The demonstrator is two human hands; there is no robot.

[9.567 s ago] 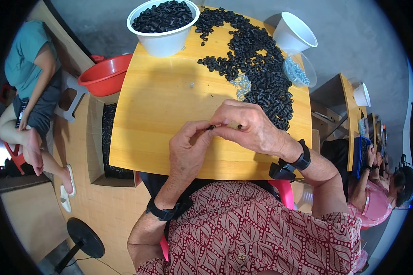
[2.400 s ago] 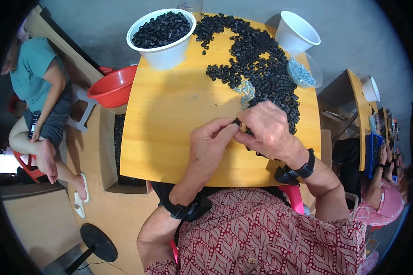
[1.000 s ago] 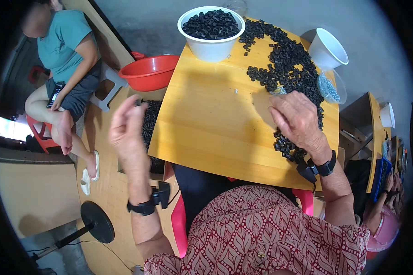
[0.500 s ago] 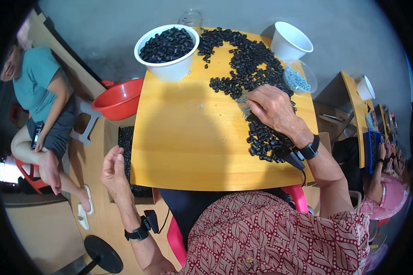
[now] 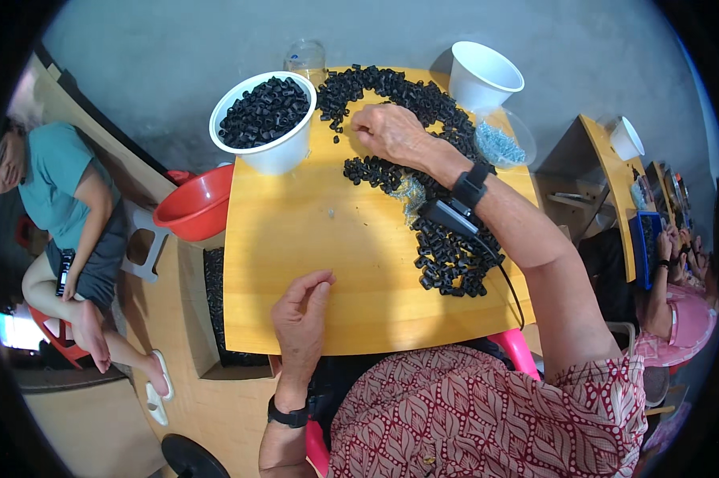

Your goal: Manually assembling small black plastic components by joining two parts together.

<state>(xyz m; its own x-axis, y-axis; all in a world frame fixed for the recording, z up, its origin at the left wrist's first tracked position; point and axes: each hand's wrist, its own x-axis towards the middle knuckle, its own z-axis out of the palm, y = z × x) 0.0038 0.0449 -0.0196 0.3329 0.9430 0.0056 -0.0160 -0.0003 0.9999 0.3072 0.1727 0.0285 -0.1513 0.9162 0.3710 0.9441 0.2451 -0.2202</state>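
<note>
My right hand (image 5: 393,134) is over the back of the yellow table, fingers bent down beside the small black plastic pieces (image 5: 383,80). Whatever its fingertips pinch is hidden. Above the table's front edge, my left hand (image 5: 300,319) has thumb and forefinger drawn together; I cannot make out anything between them. A small heap of thin metal screws (image 5: 410,195) lies among the black pieces, near my right forearm. More black pieces (image 5: 455,259) spread toward the front right. At the back left stands a white bucket (image 5: 284,151) heaped with black pieces.
A clear tub of silvery screws (image 5: 499,145) and a white bucket (image 5: 487,76) stand at the back right, a clear jar (image 5: 305,57) behind. Left of the table are a red basin (image 5: 196,209), a floor box (image 5: 208,350) and a seated person (image 5: 68,183). Other people work at right.
My right hand has moved from the screw heap back and left to the far black pieces. My left hand has come right, from over the floor box to the table's front edge. The view has shifted.
</note>
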